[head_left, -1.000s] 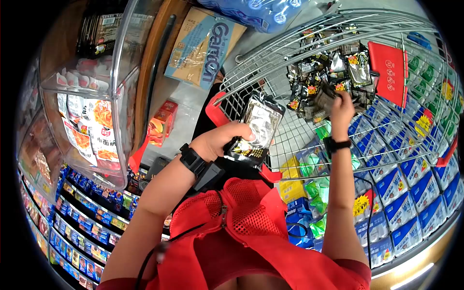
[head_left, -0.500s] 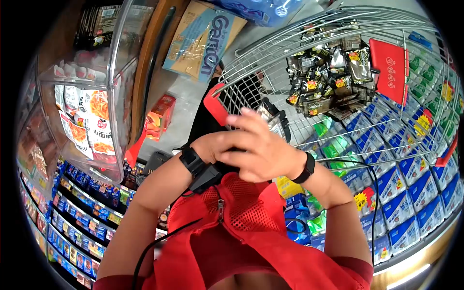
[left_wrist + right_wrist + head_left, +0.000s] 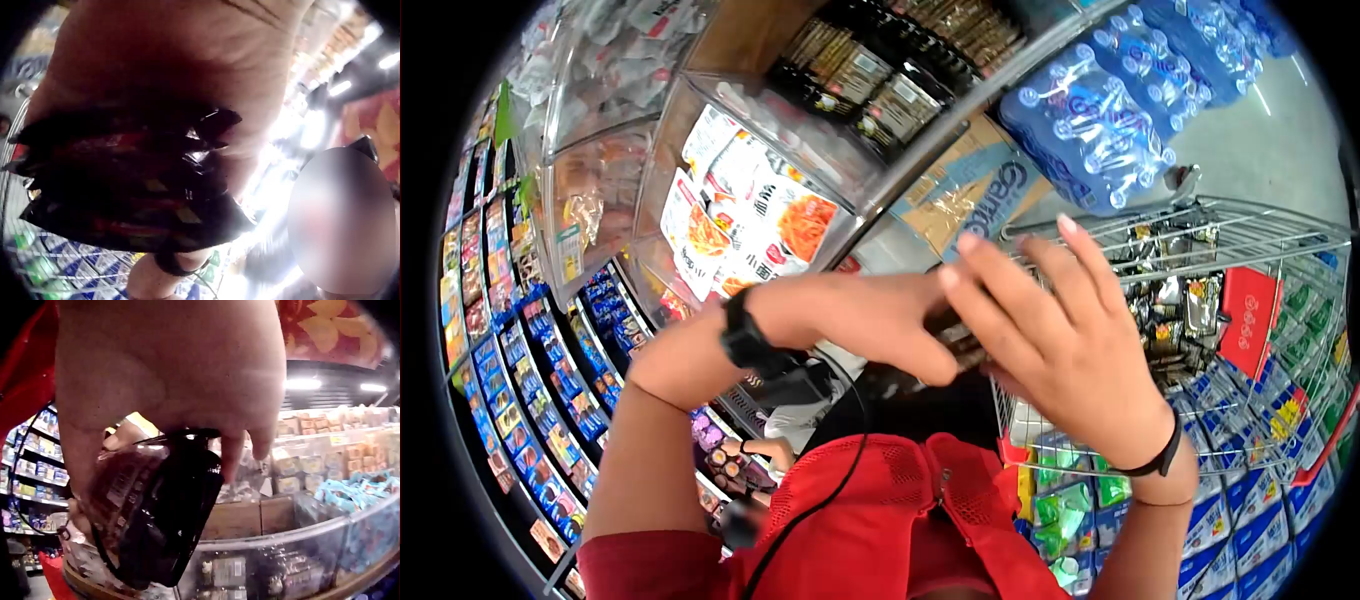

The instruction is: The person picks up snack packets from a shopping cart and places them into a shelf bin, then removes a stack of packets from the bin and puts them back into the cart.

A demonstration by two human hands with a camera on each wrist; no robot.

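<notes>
My left hand grips a stack of black snack packets against its palm; its fingers are mostly hidden behind them. Over the same stack lies my right hand, its fingers spread and pointing to the upper left in the head view. In the right wrist view, the dark packets stand between the right thumb and fingers, held from both sides. More black packets lie in the wire shopping cart, under and beyond the right forearm.
Ahead stands a clear-walled display with upright black packets and white noodle bags. Beside it are a carton and wrapped bottle packs. Stocked shelves run along the left; another person's arm shows near them.
My right hand has left the packets in the cart and come over to the stack in my left hand. The view has turned left, bringing the display nearer the middle.
</notes>
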